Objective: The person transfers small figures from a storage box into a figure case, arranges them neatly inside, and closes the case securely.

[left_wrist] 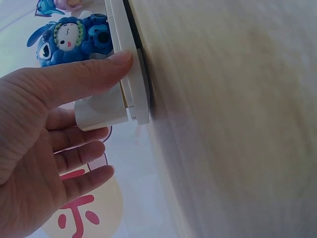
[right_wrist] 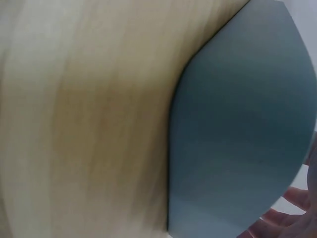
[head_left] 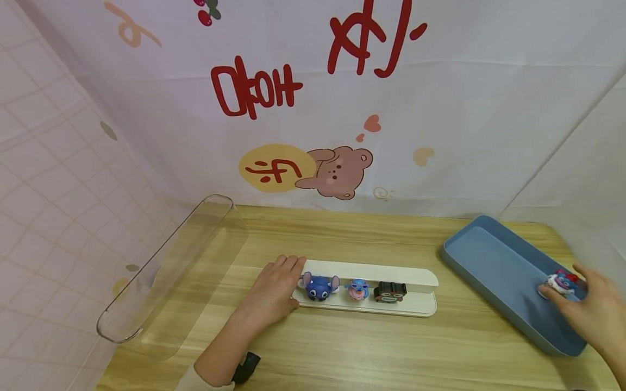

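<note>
While the right hand [head_left: 592,304], at four o'clock in the head view, pinches a red-and-blue figurine [head_left: 562,284] at the near end of the blue tray [head_left: 489,260], the left hand [head_left: 276,288], at seven, grips the left end of the white stand [head_left: 374,270]. Three figures [head_left: 358,290] line it. Clear plastic case [head_left: 210,260] at eight; beyond, at twelve, printed cloth [head_left: 440,98].

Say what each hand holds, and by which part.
Left hand: the white stand, by its left end. Right hand: a small figurine, thumb near its white end, fingers near its red part.
</note>
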{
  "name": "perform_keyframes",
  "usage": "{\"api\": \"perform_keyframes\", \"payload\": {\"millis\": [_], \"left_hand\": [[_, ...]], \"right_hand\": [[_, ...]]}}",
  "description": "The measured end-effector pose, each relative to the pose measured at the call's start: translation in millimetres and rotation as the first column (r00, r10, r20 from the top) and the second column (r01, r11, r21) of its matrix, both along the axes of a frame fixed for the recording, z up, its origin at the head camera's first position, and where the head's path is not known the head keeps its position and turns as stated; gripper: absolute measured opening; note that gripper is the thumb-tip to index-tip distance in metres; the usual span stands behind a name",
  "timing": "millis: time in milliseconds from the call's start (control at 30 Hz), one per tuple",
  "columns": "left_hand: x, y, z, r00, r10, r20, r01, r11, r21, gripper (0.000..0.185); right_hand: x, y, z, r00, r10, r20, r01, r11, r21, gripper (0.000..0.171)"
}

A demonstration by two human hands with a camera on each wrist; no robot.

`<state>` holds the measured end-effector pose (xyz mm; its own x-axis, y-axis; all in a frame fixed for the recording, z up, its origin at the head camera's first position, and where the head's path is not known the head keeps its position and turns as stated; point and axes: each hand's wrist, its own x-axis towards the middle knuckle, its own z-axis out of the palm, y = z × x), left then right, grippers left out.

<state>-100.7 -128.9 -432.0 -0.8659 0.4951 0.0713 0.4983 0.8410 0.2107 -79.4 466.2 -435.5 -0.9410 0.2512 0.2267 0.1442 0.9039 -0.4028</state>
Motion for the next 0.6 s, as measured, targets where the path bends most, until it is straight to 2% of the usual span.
{"api": "perform_keyframes", "payload": {"millis": [233,600], "left_hand": [[-0.2,0,-0.3,1.000,0.001,-0.002,-0.001,1.000,-0.003,0.095],[-0.1,0,-0.7,1.000,0.001,-0.003,-0.001,1.000,0.001,0.095]], "right_hand": [[-2.2,7,-2.6,1.000,0.011,0.000,-0.011,1.000,0.018,0.087],[-2.9,10,-10.0,0.996,0.043,-0.084,-0.047,0.997,-0.057,0.060]]}}
